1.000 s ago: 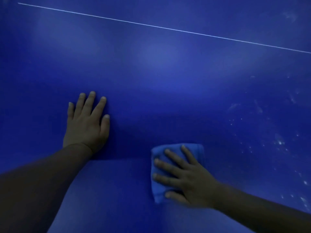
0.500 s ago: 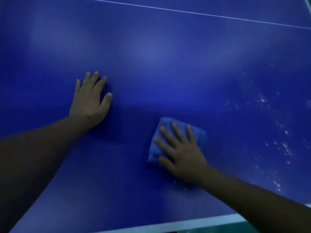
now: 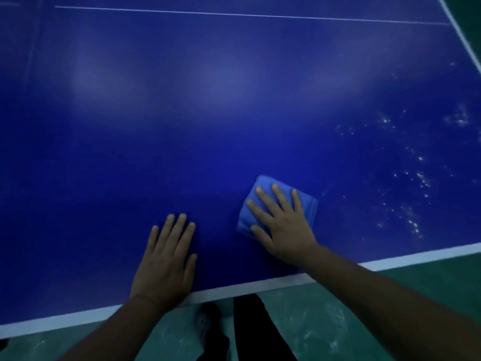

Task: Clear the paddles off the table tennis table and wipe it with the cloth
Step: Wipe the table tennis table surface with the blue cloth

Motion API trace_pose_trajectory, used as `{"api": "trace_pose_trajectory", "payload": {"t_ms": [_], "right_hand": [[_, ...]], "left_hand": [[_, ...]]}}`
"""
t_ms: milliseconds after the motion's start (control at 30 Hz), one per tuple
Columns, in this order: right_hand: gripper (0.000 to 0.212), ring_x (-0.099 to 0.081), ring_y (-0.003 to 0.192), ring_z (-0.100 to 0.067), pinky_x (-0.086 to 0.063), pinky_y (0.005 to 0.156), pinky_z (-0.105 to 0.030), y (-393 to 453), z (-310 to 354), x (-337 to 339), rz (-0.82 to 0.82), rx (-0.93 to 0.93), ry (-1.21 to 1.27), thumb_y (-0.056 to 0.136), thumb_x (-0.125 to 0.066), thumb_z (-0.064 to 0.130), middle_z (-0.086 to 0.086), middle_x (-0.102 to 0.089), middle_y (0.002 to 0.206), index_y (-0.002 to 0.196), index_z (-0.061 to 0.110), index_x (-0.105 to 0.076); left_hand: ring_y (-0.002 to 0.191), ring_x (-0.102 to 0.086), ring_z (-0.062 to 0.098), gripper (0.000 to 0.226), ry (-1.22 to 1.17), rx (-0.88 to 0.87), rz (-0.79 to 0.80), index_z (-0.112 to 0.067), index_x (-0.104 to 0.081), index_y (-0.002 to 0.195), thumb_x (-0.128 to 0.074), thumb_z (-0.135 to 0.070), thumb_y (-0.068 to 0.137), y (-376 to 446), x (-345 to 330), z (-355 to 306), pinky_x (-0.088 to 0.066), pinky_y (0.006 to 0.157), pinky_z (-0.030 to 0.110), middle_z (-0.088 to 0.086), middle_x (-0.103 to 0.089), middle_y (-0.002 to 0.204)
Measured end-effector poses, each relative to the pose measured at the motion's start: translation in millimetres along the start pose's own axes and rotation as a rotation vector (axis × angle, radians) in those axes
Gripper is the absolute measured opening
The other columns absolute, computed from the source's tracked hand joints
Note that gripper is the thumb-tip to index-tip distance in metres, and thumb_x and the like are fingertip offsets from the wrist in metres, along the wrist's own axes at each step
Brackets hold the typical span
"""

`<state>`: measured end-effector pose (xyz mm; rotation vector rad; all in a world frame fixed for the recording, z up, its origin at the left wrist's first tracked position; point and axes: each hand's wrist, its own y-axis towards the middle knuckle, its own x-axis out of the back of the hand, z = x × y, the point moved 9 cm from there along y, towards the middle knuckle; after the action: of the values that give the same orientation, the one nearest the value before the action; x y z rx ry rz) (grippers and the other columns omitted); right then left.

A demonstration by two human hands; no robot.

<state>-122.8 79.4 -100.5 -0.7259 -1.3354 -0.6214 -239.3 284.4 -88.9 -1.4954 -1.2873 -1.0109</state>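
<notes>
Head view: right hand (image 3: 283,230) presses folded cloth (image 3: 263,201) flat-fingered (grip wide), left hand (image 3: 166,264) flat on table (image 3: 182,113).

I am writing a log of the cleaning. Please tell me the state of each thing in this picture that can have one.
left hand: open, flat on the table near its edge.
right hand: open, fingers spread, pressing the cloth.
cloth: folded, flat on the table under the right hand.
table: no paddles in view; white specks on its right part.
</notes>
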Motion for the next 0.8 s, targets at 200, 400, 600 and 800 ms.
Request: {"api": "trace_pose_trajectory", "payload": {"t_ms": [200,400,600,800], "right_hand": [[0.061,-0.004,0.155,-0.029,-0.004,0.121,-0.060,-61.6,-134.5,7.8,0.041,-0.641,0.084,0.103,-0.021,0.062,0.004,-0.009,0.169,0.158,0.036,-0.021],[0.060,-0.003,0.155,-0.031,-0.002,0.120,-0.064,-43.0,-68.0,6.8,-0.025,-0.774,0.119,0.103,-0.023,0.056,0.003,-0.006,0.169,0.159,0.036,-0.019],[0.060,-0.020,0.152,-0.033,-0.013,0.119,-0.062,-107.4,-34.4,-8.7,0.062,-0.382,0.042,0.100,-0.027,0.056,-0.001,-0.028,0.164,0.152,0.031,-0.040],[0.061,0.005,0.155,-0.027,-0.001,0.120,-0.063,-143.2,-127.2,-1.1,0.047,-1.033,0.134,0.103,-0.020,0.057,0.004,0.002,0.169,0.160,0.036,-0.012]], "left_hand": [[0.154,-0.007,0.025,0.064,-0.057,0.016,0.020,-0.012,-0.038,0.153,-0.027,-0.044,0.098,-2.4,-3.2,5.0,-0.003,0.124,0.049,0.010,-0.022,0.164],[0.155,-0.004,0.024,0.065,-0.084,0.019,0.012,-0.013,-0.038,0.153,-0.024,-0.046,0.098,-3.9,-4.4,5.8,-0.005,0.125,0.050,0.008,-0.019,0.165],[0.155,-0.008,0.026,0.064,-0.105,0.009,-0.021,-0.011,-0.040,0.151,-0.026,-0.044,0.098,-4.5,-4.6,6.6,-0.006,0.124,0.051,0.012,-0.023,0.164],[0.154,-0.008,0.027,0.064,-0.103,0.021,-0.026,-0.010,-0.041,0.151,-0.026,-0.043,0.098,-3.9,-2.8,5.1,-0.006,0.124,0.052,0.013,-0.024,0.164]]}}
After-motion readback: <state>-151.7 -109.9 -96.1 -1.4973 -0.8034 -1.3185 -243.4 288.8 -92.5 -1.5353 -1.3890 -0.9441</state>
